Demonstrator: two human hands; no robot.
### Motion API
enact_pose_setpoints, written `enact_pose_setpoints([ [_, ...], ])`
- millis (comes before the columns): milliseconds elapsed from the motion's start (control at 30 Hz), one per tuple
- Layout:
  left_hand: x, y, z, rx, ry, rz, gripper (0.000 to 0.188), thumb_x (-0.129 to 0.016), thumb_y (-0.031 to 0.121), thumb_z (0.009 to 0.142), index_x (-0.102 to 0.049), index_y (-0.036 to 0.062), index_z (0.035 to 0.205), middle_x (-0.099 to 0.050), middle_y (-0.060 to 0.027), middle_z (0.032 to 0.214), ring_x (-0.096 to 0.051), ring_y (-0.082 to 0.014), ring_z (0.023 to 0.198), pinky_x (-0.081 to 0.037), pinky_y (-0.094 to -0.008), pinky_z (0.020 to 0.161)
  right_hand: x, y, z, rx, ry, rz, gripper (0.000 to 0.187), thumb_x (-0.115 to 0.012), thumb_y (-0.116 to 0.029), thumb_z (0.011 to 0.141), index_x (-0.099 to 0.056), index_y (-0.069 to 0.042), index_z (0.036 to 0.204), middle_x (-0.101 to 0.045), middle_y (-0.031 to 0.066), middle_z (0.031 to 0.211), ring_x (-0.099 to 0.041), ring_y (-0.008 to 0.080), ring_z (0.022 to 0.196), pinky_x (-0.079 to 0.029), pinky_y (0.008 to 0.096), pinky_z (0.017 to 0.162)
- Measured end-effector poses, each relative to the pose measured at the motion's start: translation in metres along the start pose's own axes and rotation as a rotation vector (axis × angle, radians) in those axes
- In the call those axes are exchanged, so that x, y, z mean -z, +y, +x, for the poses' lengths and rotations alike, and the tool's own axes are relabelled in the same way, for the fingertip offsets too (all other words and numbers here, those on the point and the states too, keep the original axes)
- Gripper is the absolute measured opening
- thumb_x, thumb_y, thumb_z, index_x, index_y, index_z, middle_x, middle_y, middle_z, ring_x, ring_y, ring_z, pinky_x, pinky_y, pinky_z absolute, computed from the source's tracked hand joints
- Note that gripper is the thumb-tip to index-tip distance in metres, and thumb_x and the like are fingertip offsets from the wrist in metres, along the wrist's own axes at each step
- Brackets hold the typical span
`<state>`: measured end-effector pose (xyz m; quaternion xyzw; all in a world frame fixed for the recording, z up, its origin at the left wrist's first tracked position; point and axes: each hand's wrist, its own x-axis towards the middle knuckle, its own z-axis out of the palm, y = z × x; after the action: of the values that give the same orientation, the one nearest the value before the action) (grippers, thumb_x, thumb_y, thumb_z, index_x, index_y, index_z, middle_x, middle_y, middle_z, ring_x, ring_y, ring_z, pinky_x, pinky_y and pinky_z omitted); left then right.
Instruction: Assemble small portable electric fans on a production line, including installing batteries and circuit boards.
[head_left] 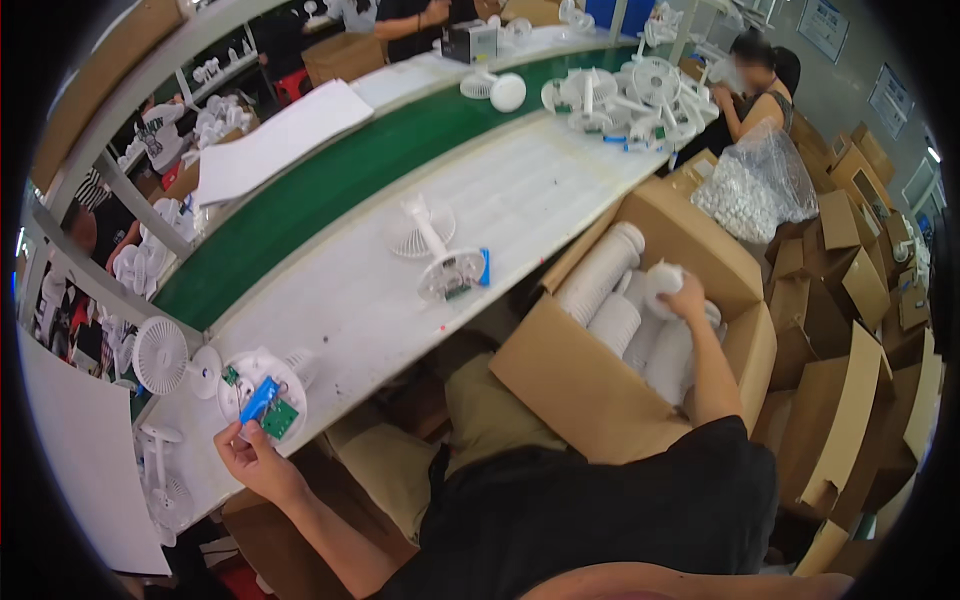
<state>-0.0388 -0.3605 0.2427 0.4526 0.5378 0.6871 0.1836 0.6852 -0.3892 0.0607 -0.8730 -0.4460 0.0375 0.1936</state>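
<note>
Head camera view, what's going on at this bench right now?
A person sits at a white workbench beside a green conveyor belt. Their left hand holds a white fan base with a green circuit board and blue battery. Their right hand grips a white round part from a cardboard box of stacked white parts. Other people work nearby.

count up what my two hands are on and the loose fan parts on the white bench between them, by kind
White fan base with green circuit board and blue battery, at left hand: 1
White round part, in right hand: 1
Fan on stand lying on bench: 1
Total: 3
</note>
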Motion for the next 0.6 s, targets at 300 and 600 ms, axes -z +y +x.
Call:
enact_pose_setpoints([
  [300,-0.045,0.009,-0.014,-0.071,-0.011,-0.058,0.016,-0.061,0.012,0.095,-0.052,0.0047,0.106,-0.06,-0.0111,0.095,-0.059,-0.0164,0.085,-0.049,-0.024,0.079,0.147,-0.09,0.04,-0.048,0.0,0.952,0.047,-0.073,-0.006,0.076,-0.06,0.003,0.121,-0.068,0.0179,0.111,-0.067,0.0234,0.094,-0.055,0.0311,0.079],
  [600,-0.042,0.02,-0.019,-0.024,-0.002,-0.077,0.015,-0.062,0.01,0.095,-0.051,0.0047,0.105,-0.059,-0.0118,0.097,-0.06,-0.0178,0.088,-0.051,-0.0251,0.081,0.061,-0.21,0.165,0.003,-0.467,1.609,0.059,-0.076,-0.013,0.08,-0.049,0.008,0.129,-0.06,0.0223,0.123,-0.064,0.0291,0.104,-0.054,0.0338,0.09],
])
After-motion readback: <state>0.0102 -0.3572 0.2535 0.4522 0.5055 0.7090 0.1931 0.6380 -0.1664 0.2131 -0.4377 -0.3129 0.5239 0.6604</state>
